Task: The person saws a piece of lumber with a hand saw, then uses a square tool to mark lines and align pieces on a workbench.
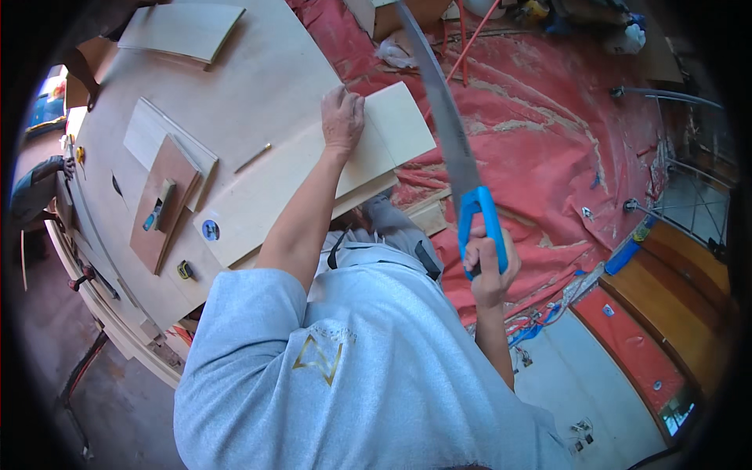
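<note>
My left hand [343,119] grips the far edge of a long pale wooden board [274,188], its fingers curled over that edge. The board lies on a large wooden worktop, and its right end juts out past the worktop's side. A thin line crosses the board to the right of my left hand. In my right hand [493,262] is a handsaw [450,117], held by its blue handle with the blade pointing up and away. The blade is in the air to the right of the board's end, apart from it.
On the worktop [266,63] lie a pencil [253,158], a tape measure [184,270], stacked wood pieces [168,200] and a round blue item [210,229]. Another board [182,31] sits farther off. Crumpled red sheeting [540,149] covers the floor at right. A person's arm [35,184] shows at far left.
</note>
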Available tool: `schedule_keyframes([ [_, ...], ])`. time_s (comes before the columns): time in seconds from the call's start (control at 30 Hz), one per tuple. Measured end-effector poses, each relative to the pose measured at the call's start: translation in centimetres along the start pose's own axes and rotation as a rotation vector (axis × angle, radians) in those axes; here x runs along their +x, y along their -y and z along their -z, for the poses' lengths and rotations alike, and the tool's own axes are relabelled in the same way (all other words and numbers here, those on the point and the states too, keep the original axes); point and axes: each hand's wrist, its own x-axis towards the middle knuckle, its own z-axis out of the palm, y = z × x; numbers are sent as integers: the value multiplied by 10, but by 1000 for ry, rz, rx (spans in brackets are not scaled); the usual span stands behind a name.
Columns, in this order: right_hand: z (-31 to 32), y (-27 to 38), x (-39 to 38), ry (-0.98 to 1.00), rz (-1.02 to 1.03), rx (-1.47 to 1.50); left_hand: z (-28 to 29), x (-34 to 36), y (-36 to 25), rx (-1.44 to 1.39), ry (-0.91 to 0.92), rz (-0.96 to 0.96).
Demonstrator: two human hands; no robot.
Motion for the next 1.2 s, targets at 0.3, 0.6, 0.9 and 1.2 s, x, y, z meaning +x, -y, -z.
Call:
schedule_keyframes([
  [0.3,-17,-21,14,176,18,-253,-7,-5,-2,143,2,59],
  [0.6,-33,-38,25,205,47,-286,-6,-5,5,61,-20,94],
  [0.9,-44,-38,22,206,22,-292,-2,-8,-1,-40,-24,192],
  [1.2,-24,-20,6,256,70,-378,-7,-6,4,-32,-35,162],
])
